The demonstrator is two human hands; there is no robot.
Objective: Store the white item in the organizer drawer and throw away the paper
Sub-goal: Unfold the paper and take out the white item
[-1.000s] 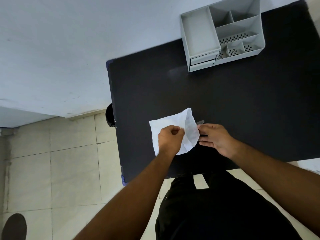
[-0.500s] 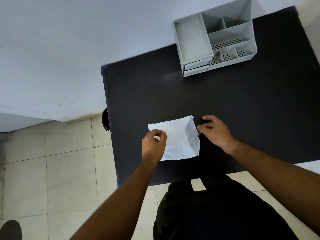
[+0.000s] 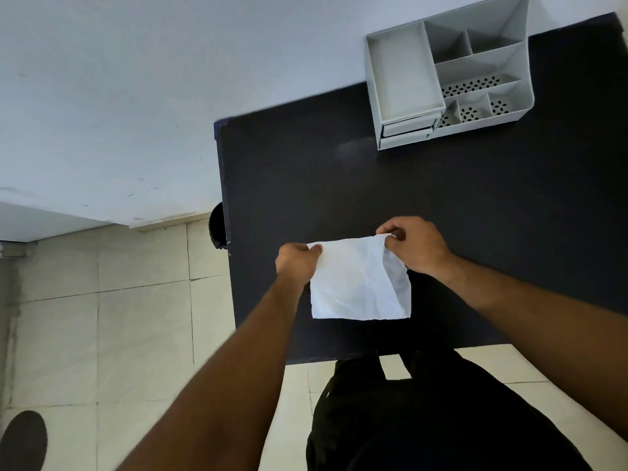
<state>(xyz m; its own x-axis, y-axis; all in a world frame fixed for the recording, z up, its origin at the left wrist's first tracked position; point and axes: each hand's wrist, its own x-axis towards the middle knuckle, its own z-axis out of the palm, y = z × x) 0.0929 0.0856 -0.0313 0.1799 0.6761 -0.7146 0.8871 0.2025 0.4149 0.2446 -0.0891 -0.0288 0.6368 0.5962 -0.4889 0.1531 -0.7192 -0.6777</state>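
Observation:
A white sheet of paper (image 3: 356, 280) is spread near the front of the black table (image 3: 441, 198). My left hand (image 3: 297, 261) pinches its far left corner. My right hand (image 3: 416, 244) pinches its far right corner, where a strip of the sheet is folded over. The grey organizer (image 3: 448, 69) stands at the table's far edge against the wall, with its small drawers (image 3: 406, 129) at the front left, shut or nearly so. No separate white item shows; whether anything lies under the paper I cannot tell.
A dark round object (image 3: 217, 226) sits on the floor just past the table's left edge. Pale floor tiles (image 3: 136, 317) lie to the left. A dark shape (image 3: 22, 440) is at the bottom left corner. The white wall (image 3: 136, 96) runs behind the table.
The paper was half folded and loosely held a second ago. It now lies opened out wider, with both hands pinching its two far corners. My left hand moved left.

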